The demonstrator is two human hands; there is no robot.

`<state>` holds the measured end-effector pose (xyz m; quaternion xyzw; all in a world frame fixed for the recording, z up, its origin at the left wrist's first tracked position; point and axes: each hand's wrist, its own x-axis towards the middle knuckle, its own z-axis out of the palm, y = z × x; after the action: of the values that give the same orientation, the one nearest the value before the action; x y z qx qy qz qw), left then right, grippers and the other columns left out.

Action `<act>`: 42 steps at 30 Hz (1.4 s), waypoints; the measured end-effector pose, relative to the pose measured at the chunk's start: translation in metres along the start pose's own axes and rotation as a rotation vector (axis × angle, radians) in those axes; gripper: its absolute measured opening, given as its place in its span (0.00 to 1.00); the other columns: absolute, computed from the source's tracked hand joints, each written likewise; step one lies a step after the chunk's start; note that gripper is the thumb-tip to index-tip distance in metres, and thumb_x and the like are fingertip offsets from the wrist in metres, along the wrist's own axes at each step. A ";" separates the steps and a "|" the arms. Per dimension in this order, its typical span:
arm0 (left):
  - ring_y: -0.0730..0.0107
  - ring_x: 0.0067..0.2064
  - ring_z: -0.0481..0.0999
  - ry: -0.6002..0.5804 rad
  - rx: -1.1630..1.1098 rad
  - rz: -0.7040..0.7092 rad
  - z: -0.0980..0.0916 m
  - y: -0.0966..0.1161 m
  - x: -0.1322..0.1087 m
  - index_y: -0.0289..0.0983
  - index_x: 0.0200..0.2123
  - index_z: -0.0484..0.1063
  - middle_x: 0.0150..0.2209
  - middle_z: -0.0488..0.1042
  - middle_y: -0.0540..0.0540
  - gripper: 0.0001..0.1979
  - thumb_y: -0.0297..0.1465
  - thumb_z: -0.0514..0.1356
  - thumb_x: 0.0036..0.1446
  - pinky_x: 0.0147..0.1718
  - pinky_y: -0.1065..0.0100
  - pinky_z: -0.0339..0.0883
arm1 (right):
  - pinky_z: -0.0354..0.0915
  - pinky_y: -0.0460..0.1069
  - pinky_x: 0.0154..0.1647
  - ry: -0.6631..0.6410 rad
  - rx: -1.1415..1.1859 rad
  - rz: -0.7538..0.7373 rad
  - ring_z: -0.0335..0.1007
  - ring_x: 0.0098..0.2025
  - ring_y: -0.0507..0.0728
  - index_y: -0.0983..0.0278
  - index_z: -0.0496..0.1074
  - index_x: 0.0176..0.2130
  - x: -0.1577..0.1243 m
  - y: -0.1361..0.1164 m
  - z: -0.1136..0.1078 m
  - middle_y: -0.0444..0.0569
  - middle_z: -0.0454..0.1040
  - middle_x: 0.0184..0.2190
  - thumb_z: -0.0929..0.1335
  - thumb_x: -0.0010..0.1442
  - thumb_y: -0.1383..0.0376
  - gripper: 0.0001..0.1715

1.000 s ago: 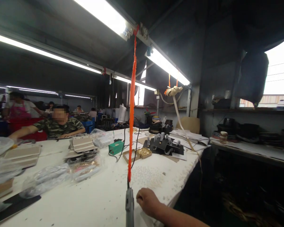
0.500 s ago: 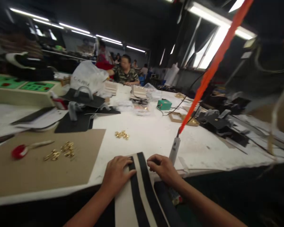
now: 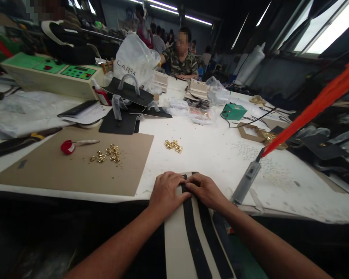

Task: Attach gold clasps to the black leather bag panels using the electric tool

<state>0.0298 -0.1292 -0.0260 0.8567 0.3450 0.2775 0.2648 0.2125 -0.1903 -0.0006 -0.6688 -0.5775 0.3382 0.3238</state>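
Observation:
A long cream panel with two black stripes (image 3: 174,248) runs from the table edge down towards me. My left hand (image 3: 168,195) lies over its far left part, with the thumb apart from the fingers and resting on the left stripe. Close beside it, my right hand (image 3: 205,190) pinches thumb and fingertips together over the same stripe; whatever is between them is too small or hidden to make out. Just ahead on the white table lies a small pile of gold metal rings or buckles (image 3: 173,146). A grey tool (image 3: 246,182) hangs from an orange cord (image 3: 311,110) to the right of my right hand.
On the left, a brown board (image 3: 128,174) carries more gold hardware (image 3: 113,153) and a red-capped brush or applicator (image 3: 67,147). Black bag parts (image 3: 119,122), a green box (image 3: 233,111) and a cardboard tray (image 3: 250,132) stand farther back. A person in camouflage (image 3: 182,58) sits opposite.
My right hand has moved left from the panel's right edge onto the left stripe, beside my left hand. The camera has turned, shifting the scene right and up.

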 end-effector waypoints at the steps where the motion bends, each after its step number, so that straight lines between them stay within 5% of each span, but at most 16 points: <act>1: 0.55 0.57 0.74 -0.003 0.002 -0.002 0.000 0.000 0.000 0.43 0.44 0.78 0.51 0.82 0.49 0.18 0.36 0.76 0.50 0.57 0.52 0.64 | 0.65 0.51 0.48 -0.001 -0.006 0.000 0.74 0.43 0.58 0.61 0.78 0.36 0.001 0.001 0.001 0.46 0.79 0.37 0.69 0.63 0.63 0.07; 12: 0.54 0.57 0.73 -0.029 -0.003 -0.005 0.000 -0.002 0.000 0.43 0.46 0.76 0.52 0.81 0.48 0.20 0.37 0.76 0.52 0.58 0.52 0.62 | 0.63 0.49 0.42 -0.089 -0.016 0.074 0.72 0.38 0.56 0.62 0.77 0.32 0.012 -0.005 -0.002 0.43 0.78 0.32 0.70 0.60 0.66 0.05; 22: 0.54 0.57 0.72 -0.043 0.007 -0.009 0.000 -0.001 0.000 0.43 0.47 0.76 0.52 0.80 0.48 0.22 0.36 0.76 0.51 0.58 0.52 0.62 | 0.53 0.45 0.24 -0.241 0.098 0.209 0.57 0.22 0.49 0.63 0.75 0.31 0.020 -0.005 -0.013 0.38 0.65 0.19 0.70 0.58 0.63 0.06; 42: 0.54 0.57 0.73 -0.042 0.030 0.001 0.000 0.001 0.002 0.44 0.48 0.76 0.53 0.80 0.48 0.21 0.36 0.76 0.51 0.57 0.52 0.62 | 0.62 0.44 0.24 -0.381 0.200 0.290 0.63 0.21 0.49 0.63 0.71 0.30 0.034 0.001 -0.020 0.39 0.68 0.18 0.72 0.57 0.61 0.09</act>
<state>0.0316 -0.1281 -0.0243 0.8663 0.3433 0.2544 0.2589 0.2334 -0.1580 0.0070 -0.6334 -0.4899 0.5564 0.2218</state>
